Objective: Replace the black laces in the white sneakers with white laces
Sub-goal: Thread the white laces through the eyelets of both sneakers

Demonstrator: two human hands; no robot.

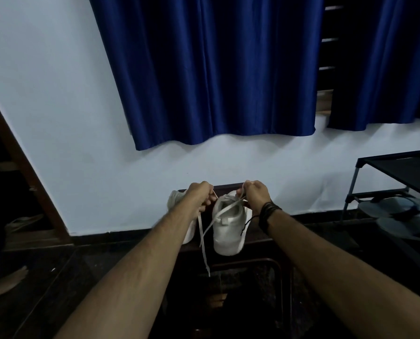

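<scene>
Two white sneakers stand side by side on a dark stool (pixel 260 261), heels toward me. The right sneaker (pixel 228 228) carries a white lace (pixel 225 209) crossing over its opening. My left hand (pixel 200 195) grips one end of that lace above the shoe, and a long loose tail hangs down past the stool's edge. My right hand (pixel 255 194) pinches the other end above the shoe's far side. The left sneaker (pixel 176 198) is mostly hidden behind my left forearm. A thin black cord (pixel 248 223) dangles from my right wrist's dark bands beside the shoe.
A white wall with a dark skirting runs behind the stool, under blue curtains (pixel 216 69). A black shoe rack (pixel 397 189) with grey sandals stands at the right. A wooden frame (pixel 21 162) and a bare foot (pixel 6 282) lie at the left on the dark floor.
</scene>
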